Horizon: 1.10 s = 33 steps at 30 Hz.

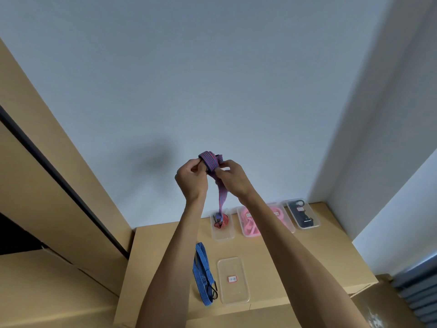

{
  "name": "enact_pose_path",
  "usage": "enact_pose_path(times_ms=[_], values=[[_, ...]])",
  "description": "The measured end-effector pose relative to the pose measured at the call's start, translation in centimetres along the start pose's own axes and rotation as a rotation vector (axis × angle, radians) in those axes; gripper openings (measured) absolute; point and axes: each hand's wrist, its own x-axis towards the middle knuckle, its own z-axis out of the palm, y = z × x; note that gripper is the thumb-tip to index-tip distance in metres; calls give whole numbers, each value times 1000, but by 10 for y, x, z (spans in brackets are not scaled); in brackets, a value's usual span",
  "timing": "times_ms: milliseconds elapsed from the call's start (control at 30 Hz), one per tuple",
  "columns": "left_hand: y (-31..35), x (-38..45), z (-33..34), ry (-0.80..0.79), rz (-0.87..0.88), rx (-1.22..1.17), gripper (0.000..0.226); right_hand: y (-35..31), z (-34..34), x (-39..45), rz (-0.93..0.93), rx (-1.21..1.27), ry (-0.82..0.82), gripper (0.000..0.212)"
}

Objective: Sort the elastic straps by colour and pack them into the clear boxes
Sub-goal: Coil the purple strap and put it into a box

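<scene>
**Red-and-blue strap held aloft**

Left hand [189, 177] and right hand [230, 177] both pinch one striped strap [211, 159], its tail hanging into one of four clear boxes [222, 224]; one blue strap [202, 268] lies beside the labelled empty box [233, 280]; writing unreadable.

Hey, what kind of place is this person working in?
Probably a storeroom or packing corner, not a proper workshop: stacked cardboard cartons serve as the worktop, small labelled clear boxes hold sorted straps, and bare plain walls close it in.
</scene>
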Motion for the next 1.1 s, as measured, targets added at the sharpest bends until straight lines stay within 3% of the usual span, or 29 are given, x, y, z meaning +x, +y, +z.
enact_pose_path(times_ms=[200,367,533,633,767,900,1100], values=[[-9,5,-7,40,235,289,13,3,-15,2,-8,-184,-153,61],[-14,3,-6,-69,371,506,20,-10,-16,6,-240,-594,-55,31],[-17,8,-7,-373,373,507,21,-11,-22,11,-382,-547,-44,25],[-15,17,-13,-589,251,426,20,-8,-28,11,-394,-434,-48,22],[-9,21,-20,-943,83,246,38,2,-42,24,-414,-463,25,14],[-5,14,-15,-814,-68,-69,27,16,-37,23,-311,-192,-40,19],[-3,14,-2,-659,-120,-166,36,28,-15,16,-115,318,36,15]])
